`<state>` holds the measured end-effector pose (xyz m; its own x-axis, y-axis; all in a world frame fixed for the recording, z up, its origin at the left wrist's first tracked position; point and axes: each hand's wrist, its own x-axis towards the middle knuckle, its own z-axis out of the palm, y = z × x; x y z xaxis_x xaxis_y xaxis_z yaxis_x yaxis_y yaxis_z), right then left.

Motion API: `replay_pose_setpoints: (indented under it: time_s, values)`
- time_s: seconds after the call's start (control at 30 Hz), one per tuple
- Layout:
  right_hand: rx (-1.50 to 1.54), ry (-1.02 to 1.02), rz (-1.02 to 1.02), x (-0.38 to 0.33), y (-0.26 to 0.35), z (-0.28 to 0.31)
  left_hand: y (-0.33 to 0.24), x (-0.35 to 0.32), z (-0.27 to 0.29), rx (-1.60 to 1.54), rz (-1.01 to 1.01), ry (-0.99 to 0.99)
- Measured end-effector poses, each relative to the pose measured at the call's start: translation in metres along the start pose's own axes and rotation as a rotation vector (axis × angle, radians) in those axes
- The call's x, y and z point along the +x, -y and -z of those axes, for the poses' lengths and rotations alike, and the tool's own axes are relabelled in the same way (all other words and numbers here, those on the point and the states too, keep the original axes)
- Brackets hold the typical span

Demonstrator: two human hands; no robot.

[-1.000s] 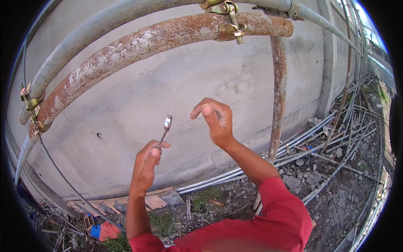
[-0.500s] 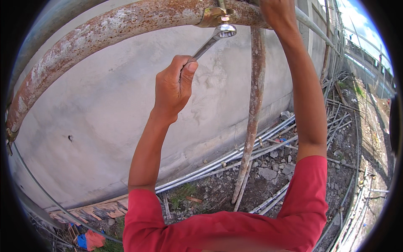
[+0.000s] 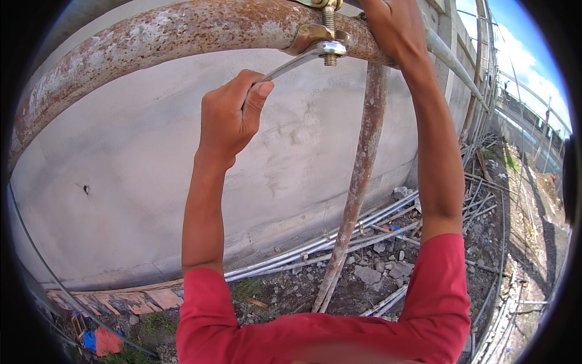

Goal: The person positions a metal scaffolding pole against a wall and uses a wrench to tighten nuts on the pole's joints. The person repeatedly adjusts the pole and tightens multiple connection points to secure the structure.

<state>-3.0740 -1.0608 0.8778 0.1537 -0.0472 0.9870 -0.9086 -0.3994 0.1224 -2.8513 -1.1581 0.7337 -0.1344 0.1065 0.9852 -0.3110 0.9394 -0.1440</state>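
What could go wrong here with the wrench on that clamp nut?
1. The wrench is held near its tail in the left hand; if its head slips off the nut, the knuckles could hit the rusty pipe.
2. The right hand grips the pipe right beside the clamp, so it might get pinched.
3. A dropped wrench would fall into the rubble below.
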Motion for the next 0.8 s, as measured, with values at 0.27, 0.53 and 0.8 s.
replay_pose_setpoints:
  time_s: [0.27,0.53,0.8]
  values:
    - [0.167,-0.023,0.035,0.000,-0.001,-0.003,0.015,0.004,0.027,0.192,-0.135,0.006]
    - [0.040,-0.003,0.039,0.000,-0.002,0.001,-0.013,0.013,-0.184,-1.055,-0.051,-0.196]
    - [0.045,-0.008,0.035,-0.002,0.001,-0.002,0.009,-0.003,-0.011,0.126,-0.065,-0.088]
